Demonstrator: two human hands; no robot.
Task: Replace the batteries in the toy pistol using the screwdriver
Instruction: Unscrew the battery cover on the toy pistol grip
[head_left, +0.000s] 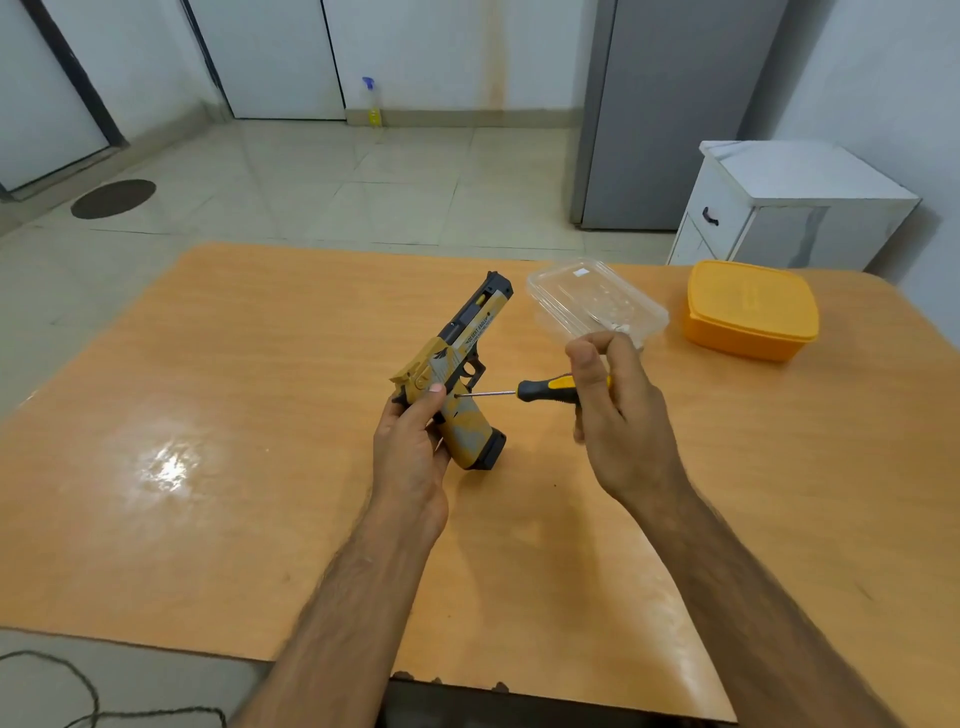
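Nearest to the person, the left hand (410, 441) has its grip wrapped around the handle part of the toy pistol (451, 371), holding it above the orange surface (208, 467) with the muzzle pointing away, so the side with the screw faces right. Just right of the pistol, the right hand (618, 410) pinches the black-and-yellow screwdriver (540, 389); its tip touches the pistol's side, probably to work the screw of the battery cover. Beyond the pistol lies a clear plastic container (561, 291), perhaps for small parts. Further right stands an orange lidded box (750, 309).
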